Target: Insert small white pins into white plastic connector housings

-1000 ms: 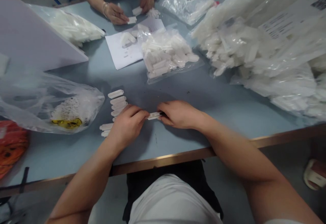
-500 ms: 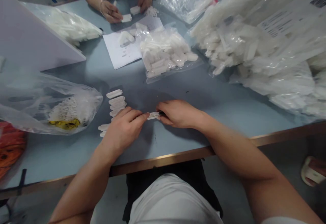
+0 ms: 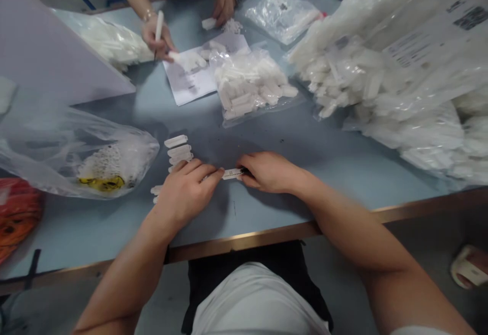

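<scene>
A small flat white strip (image 3: pixel 232 174) with dark dots along its edge lies between my two hands, low over the table. My left hand (image 3: pixel 189 185) pinches its left end between thumb and fingers. At the other end, my right hand (image 3: pixel 265 172) closes its fingers on the strip, beside something dark and small that I cannot make out. Several white elongated plastic pieces (image 3: pixel 179 150) lie in a column just beyond my left hand, which covers part of them. More white pieces (image 3: pixel 155 190) stick out left of that hand.
A clear bag (image 3: pixel 147 139) with small white parts and something yellow lies left. Ahead are a bag of white pieces (image 3: pixel 253 88) and printed paper (image 3: pixel 179 88). Large filled bags (image 3: pixel 381 75) crowd the right. Across the table, a co-worker's hands (image 3: pixel 156 37) handle white pieces. The table edge (image 3: pixel 244 242) runs before me.
The co-worker's one hand has moved toward the paper, now with an upright white piece in it. My hands stay almost still on the strip. The whole view has shifted slightly.
</scene>
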